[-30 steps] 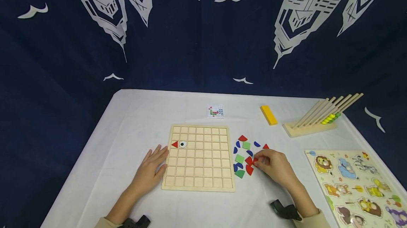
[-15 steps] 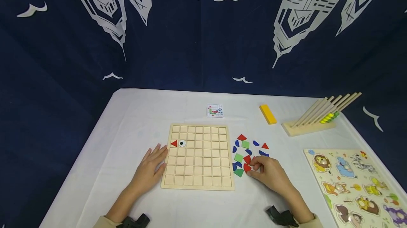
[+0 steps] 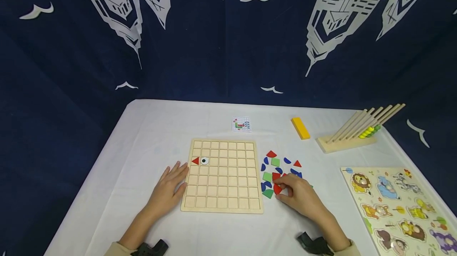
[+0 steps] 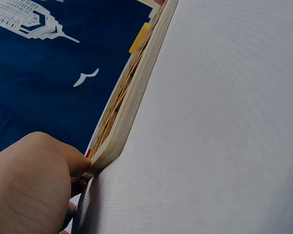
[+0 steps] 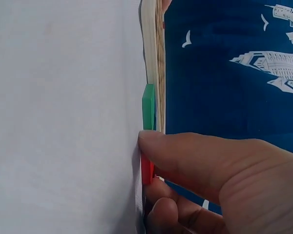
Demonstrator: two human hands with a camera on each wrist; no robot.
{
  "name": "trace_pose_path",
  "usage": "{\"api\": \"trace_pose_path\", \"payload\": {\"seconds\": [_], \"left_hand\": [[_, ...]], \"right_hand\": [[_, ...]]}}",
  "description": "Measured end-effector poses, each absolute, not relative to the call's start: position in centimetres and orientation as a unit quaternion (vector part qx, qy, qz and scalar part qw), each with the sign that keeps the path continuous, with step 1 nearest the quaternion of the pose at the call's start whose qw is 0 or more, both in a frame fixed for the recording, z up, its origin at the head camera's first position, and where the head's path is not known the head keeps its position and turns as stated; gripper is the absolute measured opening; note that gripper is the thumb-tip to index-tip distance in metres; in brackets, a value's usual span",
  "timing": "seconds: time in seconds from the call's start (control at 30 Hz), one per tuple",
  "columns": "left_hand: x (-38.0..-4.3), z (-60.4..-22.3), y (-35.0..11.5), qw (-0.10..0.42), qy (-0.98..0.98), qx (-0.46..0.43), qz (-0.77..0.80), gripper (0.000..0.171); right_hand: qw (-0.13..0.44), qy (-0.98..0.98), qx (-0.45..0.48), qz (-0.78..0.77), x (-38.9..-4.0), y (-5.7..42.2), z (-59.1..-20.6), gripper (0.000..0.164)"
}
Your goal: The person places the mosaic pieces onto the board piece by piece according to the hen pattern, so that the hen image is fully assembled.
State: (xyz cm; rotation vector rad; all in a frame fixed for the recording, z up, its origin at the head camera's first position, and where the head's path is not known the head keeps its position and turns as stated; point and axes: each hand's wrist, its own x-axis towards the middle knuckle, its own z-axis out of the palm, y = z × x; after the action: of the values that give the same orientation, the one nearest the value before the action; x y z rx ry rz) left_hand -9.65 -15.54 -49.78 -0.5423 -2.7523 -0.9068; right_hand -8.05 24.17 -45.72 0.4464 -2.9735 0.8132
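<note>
A wooden grid board (image 3: 222, 210) lies on the white table. In it sit a red triangle (image 3: 195, 161) and a round white piece with a black dot (image 3: 204, 161). My left hand (image 3: 167, 186) rests at the board's left edge, fingers extended; the left wrist view shows its thumb (image 4: 78, 161) touching the corner. Right of the board, my right hand (image 3: 301, 196) pinches a red fan-shaped piece (image 3: 277, 189) between thumb and index finger, low over the table. The right wrist view shows the piece's red edge (image 5: 146, 170) beside a green piece (image 5: 148, 105).
Several loose pieces surround the right hand, including a green square (image 3: 275, 162), a blue half-round (image 3: 287, 160) and a red triangle (image 3: 297, 164). Behind stand a pattern card (image 3: 241, 124), a yellow block (image 3: 300, 128) and a rack of wooden rods (image 3: 346, 145). An animal puzzle (image 3: 392, 184) lies right.
My right hand has moved left and slightly down over the loose pieces, uncovering the blue ones behind it. One red piece beside its fingers has turned. The left hand stays at the board.
</note>
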Motion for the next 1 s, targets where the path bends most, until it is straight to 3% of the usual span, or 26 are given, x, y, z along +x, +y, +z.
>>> {"api": "trace_pose_path", "payload": {"seconds": [0.47, 0.63, 0.8, 1.0], "left_hand": [[-9.5, -49.8, -15.6, 0.098, -0.928, -0.184, -0.310, 0.045], [-9.7, -49.7, -15.6, 0.095, -0.927, -0.185, -0.311, 0.045], [-9.7, -49.8, -15.7, 0.099, -0.929, -0.181, -0.308, 0.045], [-9.6, -49.6, -15.6, 0.093, -0.927, -0.183, -0.313, 0.045]], "right_hand": [[-0.027, -0.955, 0.126, 0.266, -8.3, 24.8, -45.5, 0.020], [0.006, -0.953, 0.135, 0.270, -8.9, 25.0, -44.7, 0.019], [0.055, -0.941, 0.168, 0.289, -11.6, 22.7, -42.5, 0.019], [0.057, -0.923, 0.208, 0.320, -16.1, 17.0, -40.4, 0.018]]}}
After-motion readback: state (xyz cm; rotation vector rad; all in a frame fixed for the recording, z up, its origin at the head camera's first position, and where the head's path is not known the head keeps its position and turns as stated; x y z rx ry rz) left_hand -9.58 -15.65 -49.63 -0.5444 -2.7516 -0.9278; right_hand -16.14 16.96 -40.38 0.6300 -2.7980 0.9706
